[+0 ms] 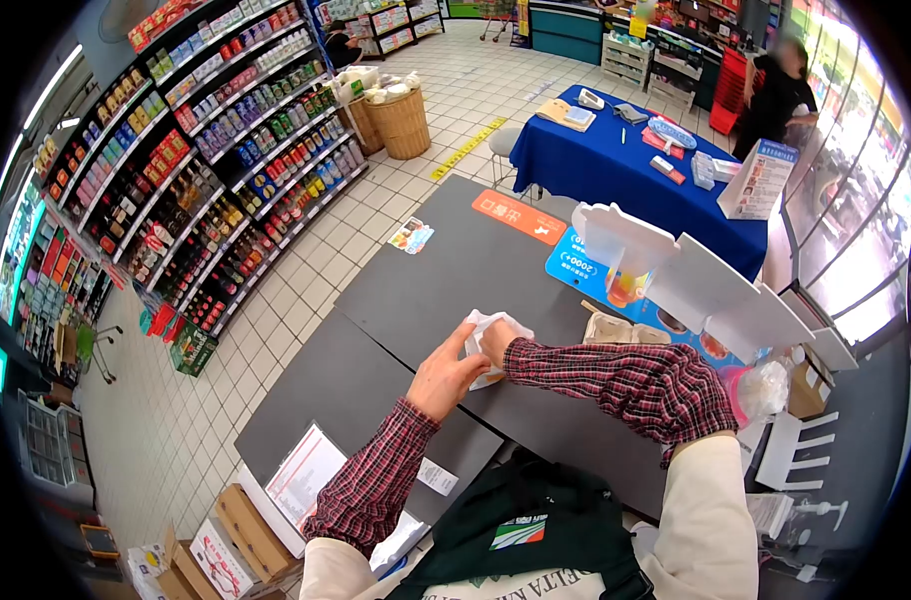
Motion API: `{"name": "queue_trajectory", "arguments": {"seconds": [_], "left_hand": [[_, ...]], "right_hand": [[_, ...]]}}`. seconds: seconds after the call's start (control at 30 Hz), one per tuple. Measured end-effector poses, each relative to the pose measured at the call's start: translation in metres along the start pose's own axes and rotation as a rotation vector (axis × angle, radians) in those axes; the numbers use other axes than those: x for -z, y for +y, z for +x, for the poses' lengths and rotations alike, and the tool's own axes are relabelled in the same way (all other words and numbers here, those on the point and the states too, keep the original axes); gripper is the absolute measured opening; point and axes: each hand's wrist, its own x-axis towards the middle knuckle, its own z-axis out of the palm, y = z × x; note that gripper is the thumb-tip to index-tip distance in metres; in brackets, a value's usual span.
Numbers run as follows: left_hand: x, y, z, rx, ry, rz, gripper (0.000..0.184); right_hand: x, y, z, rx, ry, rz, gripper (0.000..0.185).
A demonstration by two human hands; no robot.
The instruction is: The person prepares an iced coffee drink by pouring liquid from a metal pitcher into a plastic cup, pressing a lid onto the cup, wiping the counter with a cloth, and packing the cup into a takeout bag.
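Observation:
Over the dark grey table, a small white bag or wrapper is between my two hands. My left hand rests against its near left side, thumb and fingers curved around it. Inside its opening is my right hand, whose fingertips are hidden by the white material. Something orange shows faintly at the bottom of the bag. To the right of the hands an egg-carton-like tray lies on the table. A printed sheet lies near the left forearm, and a small white slip is by the apron.
White upright panels line the table's right side, with a pink-lidded container nearby. Beyond stands a blue-covered table, with a person behind it. Drink shelves and wicker baskets stand left; cardboard boxes sit lower left.

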Motion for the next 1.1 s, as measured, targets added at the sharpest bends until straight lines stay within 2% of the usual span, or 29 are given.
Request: {"name": "queue_trajectory", "arguments": {"seconds": [0.1, 0.17, 0.2, 0.23, 0.3, 0.37, 0.4, 0.43, 0.47, 0.5, 0.53, 0.57, 0.63, 0.67, 0.7, 0.77, 0.8, 0.83, 0.87, 0.9, 0.93, 0.97, 1.03, 1.1], "left_hand": [[0.002, 0.004, 0.001, 0.01, 0.023, 0.028, 0.01], [0.002, -0.004, -0.001, -0.051, 0.042, -0.006, 0.008], [0.006, -0.003, -0.001, -0.044, 0.04, -0.007, 0.008], [0.011, -0.001, 0.001, -0.037, 0.051, -0.03, 0.009], [0.02, 0.003, 0.002, -0.016, 0.063, -0.056, 0.009], [0.028, 0.002, 0.0, 0.068, 0.13, -0.176, 0.006], [0.031, -0.003, -0.005, 0.077, 0.131, -0.165, 0.016], [0.031, -0.005, -0.01, 0.078, 0.13, -0.164, 0.016], [0.029, -0.006, -0.016, 0.178, 0.228, -0.248, 0.03], [0.025, -0.008, -0.022, 0.274, 0.325, -0.333, 0.044], [0.017, -0.015, -0.029, 0.317, 0.297, -0.432, 0.081], [0.007, -0.014, -0.03, 0.31, 0.292, -0.432, 0.081], [-0.022, -0.002, -0.024, 0.252, 0.313, -0.259, 0.1], [-0.036, 0.005, -0.018, 0.286, 0.321, -0.152, 0.1], [-0.051, 0.006, -0.01, 0.287, 0.319, -0.151, 0.1], [-0.08, 0.002, 0.003, 0.437, 0.403, -0.45, 0.093], [-0.089, 0.001, 0.005, 0.46, 0.442, -0.509, 0.067], [-0.092, -0.001, 0.007, 0.459, 0.44, -0.505, 0.067], [-0.094, -0.001, 0.009, 0.477, 0.464, -0.458, 0.053], [-0.095, -0.003, 0.009, 0.498, 0.489, -0.409, 0.041], [-0.093, -0.005, 0.009, 0.392, 0.584, -0.34, 0.029], [-0.085, -0.006, 0.01, 0.405, 0.585, -0.335, 0.029], [-0.068, -0.008, 0.006, 0.455, 0.528, -0.435, 0.029], [-0.057, -0.01, 0.006, 0.553, 0.449, -0.479, 0.029]], "right_hand": [[-0.032, -0.01, 0.015, 0.028, 0.033, 0.131, 0.028], [-0.049, -0.009, 0.004, -0.013, 0.345, 0.643, 0.03], [0.015, 0.015, -0.036, 0.076, 0.034, 0.574, 0.034], [0.025, 0.024, -0.044, 0.084, 0.031, 0.576, 0.034], [0.027, 0.038, -0.059, 0.134, 0.171, 0.438, 0.034], [0.046, 0.067, -0.102, 0.118, 0.602, 0.732, 0.031], [0.05, 0.083, -0.118, 0.086, 0.765, 0.808, 0.032], [0.047, 0.096, -0.13, 0.045, 0.933, 0.882, 0.033], [0.035, 0.106, -0.138, 0.041, 0.936, 0.883, 0.033], [0.022, 0.116, -0.147, -0.099, 0.79, 0.965, 0.042], [0.011, 0.123, -0.152, -0.239, 0.641, 1.039, 0.051], [-0.004, 0.121, -0.151, -0.247, 0.646, 1.04, 0.051], [-0.045, 0.103, -0.134, -0.205, 0.466, 1.061, 0.069], [-0.055, 0.096, -0.121, -0.106, 0.486, 1.207, 0.08], [-0.055, 0.091, -0.109, -0.105, 0.487, 1.209, 0.08], [-0.049, 0.081, -0.085, 0.03, 0.659, 1.645, 0.061], [-0.055, 0.081, -0.07, 0.029, 0.662, 1.649, 0.061], [-0.064, 0.083, -0.051, 0.091, 0.673, 1.634, 0.047], [-0.064, 0.088, -0.043, 0.153, 0.682, 1.618, 0.034], [-0.067, 0.091, -0.039, 0.159, 0.681, 1.622, 0.034], [-0.066, 0.094, -0.037, 0.087, 0.709, 1.793, 0.025], [-0.069, 0.094, -0.033, 0.01, 0.727, 1.964, 0.02], [-0.076, 0.088, -0.029, -0.006, 0.74, 1.978, 0.024], [-0.072, 0.079, -0.037, -0.067, 0.803, 2.136, 0.024]]}}
